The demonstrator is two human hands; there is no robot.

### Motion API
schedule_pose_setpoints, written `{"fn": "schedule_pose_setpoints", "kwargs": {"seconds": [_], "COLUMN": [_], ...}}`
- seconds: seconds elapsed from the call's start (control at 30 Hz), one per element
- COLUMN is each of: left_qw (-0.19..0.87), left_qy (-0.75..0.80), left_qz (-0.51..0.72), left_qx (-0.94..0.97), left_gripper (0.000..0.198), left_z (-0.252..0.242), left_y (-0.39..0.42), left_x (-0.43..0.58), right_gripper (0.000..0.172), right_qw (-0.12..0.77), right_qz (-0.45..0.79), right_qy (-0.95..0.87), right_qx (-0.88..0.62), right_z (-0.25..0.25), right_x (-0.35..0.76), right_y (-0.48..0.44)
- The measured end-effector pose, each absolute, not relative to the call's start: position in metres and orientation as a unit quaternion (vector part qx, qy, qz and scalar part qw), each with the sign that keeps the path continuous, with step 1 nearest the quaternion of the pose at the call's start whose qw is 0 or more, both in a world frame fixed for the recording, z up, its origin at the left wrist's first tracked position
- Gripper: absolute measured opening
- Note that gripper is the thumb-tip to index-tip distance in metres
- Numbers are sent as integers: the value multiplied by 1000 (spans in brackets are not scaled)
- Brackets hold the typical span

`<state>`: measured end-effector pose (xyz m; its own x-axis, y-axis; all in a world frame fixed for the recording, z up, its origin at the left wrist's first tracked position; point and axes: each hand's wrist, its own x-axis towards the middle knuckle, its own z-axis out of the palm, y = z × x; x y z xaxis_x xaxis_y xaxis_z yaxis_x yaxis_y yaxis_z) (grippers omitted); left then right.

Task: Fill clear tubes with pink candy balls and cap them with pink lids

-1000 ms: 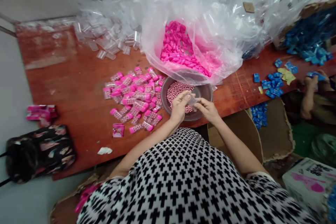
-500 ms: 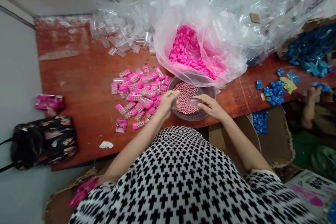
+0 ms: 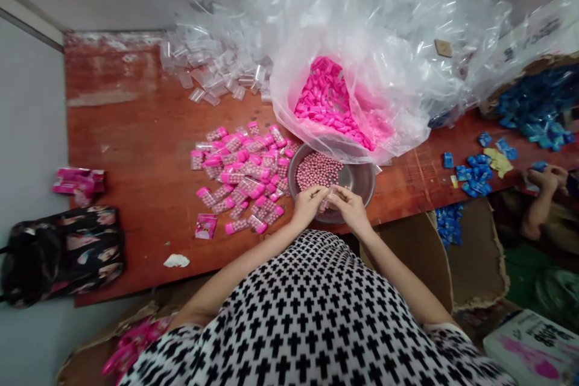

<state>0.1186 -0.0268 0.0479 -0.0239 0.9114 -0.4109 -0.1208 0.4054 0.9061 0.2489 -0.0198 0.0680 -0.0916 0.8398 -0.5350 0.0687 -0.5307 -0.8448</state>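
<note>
My left hand (image 3: 307,205) and my right hand (image 3: 350,208) meet over the near rim of a metal bowl (image 3: 362,178) that holds small pink beads (image 3: 316,170). Both hands pinch a small clear container (image 3: 332,196) between their fingertips. Left of the bowl lies a heap of filled clear containers with pink caps (image 3: 242,175). Behind the bowl a big clear plastic bag (image 3: 362,60) holds loose pink caps (image 3: 328,102).
Empty clear containers (image 3: 212,75) lie at the table's back. A pink packet (image 3: 204,226) and a dark floral bag (image 3: 58,253) are on the left. Blue packets (image 3: 474,166) cover the right end, where another person's hand (image 3: 545,181) works. An open cardboard box (image 3: 452,241) stands below the table edge.
My hands, apart half a second ago with the left over the beads, have come together at the bowl's near rim on the small container. The view has shifted slightly.
</note>
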Motion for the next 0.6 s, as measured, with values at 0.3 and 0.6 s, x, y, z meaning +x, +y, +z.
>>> {"fn": "schedule_pose_setpoints", "kwargs": {"seconds": [0.3,0.6], "left_qw": [701,673], "left_qy": [548,567], "left_qz": [439,357], "left_qx": [125,314], "left_gripper": [47,31], "left_z": [49,30], "left_y": [-22,-29], "left_x": [101,111], "right_gripper": [33,26], "right_qw": [-180,-152], "right_qz": [137,232], "right_qy": [-771,-856], "right_qx": [-595,-435], "right_z": [21,-25], "right_x": [288,218], "right_y": [55,72]}}
